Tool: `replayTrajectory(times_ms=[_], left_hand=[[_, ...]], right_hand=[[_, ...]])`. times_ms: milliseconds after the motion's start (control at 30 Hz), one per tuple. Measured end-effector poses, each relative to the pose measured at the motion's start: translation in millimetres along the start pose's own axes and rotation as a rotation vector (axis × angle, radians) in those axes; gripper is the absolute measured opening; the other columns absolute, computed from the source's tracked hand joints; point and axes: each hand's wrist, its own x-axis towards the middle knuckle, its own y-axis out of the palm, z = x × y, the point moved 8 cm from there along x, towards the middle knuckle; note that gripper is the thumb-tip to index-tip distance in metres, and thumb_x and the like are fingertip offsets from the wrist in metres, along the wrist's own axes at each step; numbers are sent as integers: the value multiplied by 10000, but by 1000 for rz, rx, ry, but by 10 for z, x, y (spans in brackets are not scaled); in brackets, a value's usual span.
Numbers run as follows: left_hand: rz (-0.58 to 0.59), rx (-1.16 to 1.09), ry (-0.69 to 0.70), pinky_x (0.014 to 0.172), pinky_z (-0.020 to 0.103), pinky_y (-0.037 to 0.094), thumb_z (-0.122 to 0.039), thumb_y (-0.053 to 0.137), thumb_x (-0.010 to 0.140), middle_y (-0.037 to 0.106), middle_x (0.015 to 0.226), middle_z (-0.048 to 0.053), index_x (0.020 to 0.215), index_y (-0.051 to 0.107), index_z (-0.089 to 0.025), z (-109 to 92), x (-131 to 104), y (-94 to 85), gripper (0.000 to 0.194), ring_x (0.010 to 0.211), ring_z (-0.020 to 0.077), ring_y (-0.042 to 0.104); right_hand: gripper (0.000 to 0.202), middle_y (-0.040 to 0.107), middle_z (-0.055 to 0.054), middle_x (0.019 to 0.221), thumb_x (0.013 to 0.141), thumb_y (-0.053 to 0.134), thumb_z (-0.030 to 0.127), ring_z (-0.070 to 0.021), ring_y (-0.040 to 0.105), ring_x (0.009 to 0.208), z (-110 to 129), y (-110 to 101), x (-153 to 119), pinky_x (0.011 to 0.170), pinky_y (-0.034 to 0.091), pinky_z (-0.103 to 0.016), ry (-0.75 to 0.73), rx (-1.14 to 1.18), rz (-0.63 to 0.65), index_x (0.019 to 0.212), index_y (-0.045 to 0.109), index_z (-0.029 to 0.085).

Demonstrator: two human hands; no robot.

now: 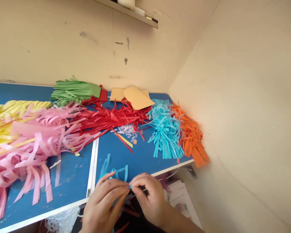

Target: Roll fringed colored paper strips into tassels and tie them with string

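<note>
Near the table's front edge, my left hand (pixel 107 201) and my right hand (pixel 149 197) meet fingertip to fingertip. Both pinch a small bit of blue strip between them. Loose blue strips (pixel 121 171) stick up behind my left hand's fingers. A thin white string (pixel 171 174) runs from near my right hand, past the table edge, to the blue fringed bundle (pixel 165 129). My fingers hide most of what is held.
Pink (pixel 46 139), yellow (pixel 0 126), green (pixel 74 90), red (pixel 106 116) and orange (pixel 192 139) fringes lie on the blue table (pixel 75 171). Small clear pieces (pixel 129 130) and tan envelopes (pixel 138 97) lie behind. A shelf (pixel 133 14) juts from the wall.
</note>
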Motion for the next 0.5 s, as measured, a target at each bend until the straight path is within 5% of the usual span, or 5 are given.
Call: replayTrajectory(times_ms=[367, 500], left_hand=[[-8, -1, -201, 896, 261, 530, -176, 643, 816, 735, 757, -31, 824, 651, -263, 208, -220, 167, 88, 727, 139, 706], [198, -320, -474, 684, 231, 564, -349, 748, 732, 763, 798, 22, 827, 761, -310, 532, -567, 341, 103, 730, 205, 711]], right_hand=[[137, 700, -49, 887, 924, 506, 110, -165, 651, 847, 79, 59, -49, 806, 492, -298, -134, -164, 1, 941, 597, 211], [122, 697, -35, 873, 927, 559, 285, -172, 656, 836, -397, -331, 366, 804, 499, -288, -11, -210, 0, 855, 635, 223]])
